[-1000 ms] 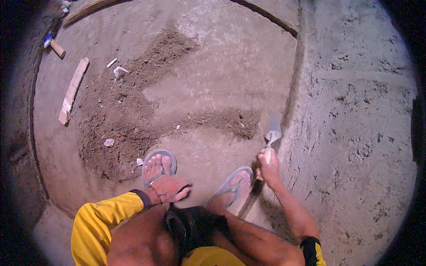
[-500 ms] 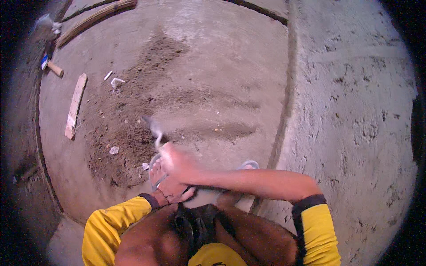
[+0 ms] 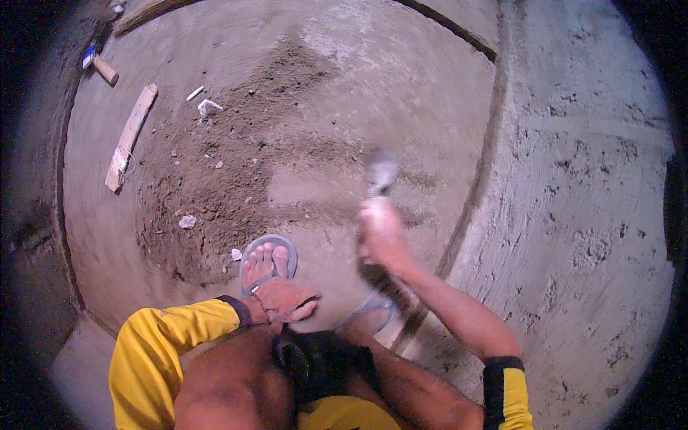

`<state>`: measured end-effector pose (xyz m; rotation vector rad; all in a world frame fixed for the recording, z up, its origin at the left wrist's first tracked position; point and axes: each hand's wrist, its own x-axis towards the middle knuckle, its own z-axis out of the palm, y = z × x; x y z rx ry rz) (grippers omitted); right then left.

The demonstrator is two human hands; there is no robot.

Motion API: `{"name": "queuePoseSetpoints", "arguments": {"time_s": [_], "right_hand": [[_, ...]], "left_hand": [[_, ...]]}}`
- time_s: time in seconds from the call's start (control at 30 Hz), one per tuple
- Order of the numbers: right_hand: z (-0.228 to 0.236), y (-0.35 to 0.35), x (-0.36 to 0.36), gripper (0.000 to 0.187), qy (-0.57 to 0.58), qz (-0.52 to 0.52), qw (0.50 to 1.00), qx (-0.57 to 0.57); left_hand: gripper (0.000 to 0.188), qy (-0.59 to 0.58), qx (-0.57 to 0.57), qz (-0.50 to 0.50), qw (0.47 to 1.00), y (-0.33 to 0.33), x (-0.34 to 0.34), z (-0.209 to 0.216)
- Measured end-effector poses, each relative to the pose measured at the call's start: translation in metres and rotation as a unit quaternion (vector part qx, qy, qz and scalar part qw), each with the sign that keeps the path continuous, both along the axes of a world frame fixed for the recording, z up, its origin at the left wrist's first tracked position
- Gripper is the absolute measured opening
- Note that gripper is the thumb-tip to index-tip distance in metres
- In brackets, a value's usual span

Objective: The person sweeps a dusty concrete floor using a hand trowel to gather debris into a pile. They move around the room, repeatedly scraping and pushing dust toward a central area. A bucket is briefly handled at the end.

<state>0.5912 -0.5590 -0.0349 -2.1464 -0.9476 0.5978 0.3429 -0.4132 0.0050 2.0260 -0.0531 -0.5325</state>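
My right hand [image 3: 383, 233] grips a small metal trowel [image 3: 383, 170], blurred by motion, over the concrete floor. Its blade points away from me, to the right of a spread of loose brown dirt [image 3: 208, 175]. My left hand [image 3: 287, 299] hangs low in front of my left knee, just behind the sandalled left foot [image 3: 266, 261]. It holds nothing that I can see. Its thumb stands apart from the curved fingers, some of which are hidden. A pale stone chip [image 3: 187, 222] lies in the dirt near that foot.
A narrow wooden board [image 3: 131, 138] and a wooden-handled brush-like tool [image 3: 100, 65] with a blue part lie to the left. White scraps [image 3: 208, 107] sit at the dirt's far side. Part of a straw bundle [image 3: 147, 14] shows far left. A groove borders rougher concrete [image 3: 573, 215] on the right.
My right hand has swung the trowel from the dirt's near edge rightward and away from me, uncovering the left foot. My left hand stays by my knee. The view has shifted slightly.
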Motion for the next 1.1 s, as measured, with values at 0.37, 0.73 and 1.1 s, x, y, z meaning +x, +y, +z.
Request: {"name": "queuePoseSetpoints", "arguments": {"time_s": [0.37, 0.73, 1.1], "right_hand": [[0.072, 0.111, 0.008, 0.031, 0.132, 0.055, 0.988, -0.066], [0.045, 0.111, -0.019, 0.035, 0.215, 0.202, 0.943, -0.156], [0.073, -0.024, 0.152, 0.020, 0.243, -0.317, 0.908, -0.129]], "left_hand": [[0.033, -0.012, 0.051, 0.035, 0.998, 0.009, 0.004, 0.025], [0.030, -0.027, 0.029, 0.006, 0.999, 0.005, 0.002, 0.009], [0.030, -0.022, -0.022, 0.068, 0.997, 0.000, -0.009, -0.007]]}}
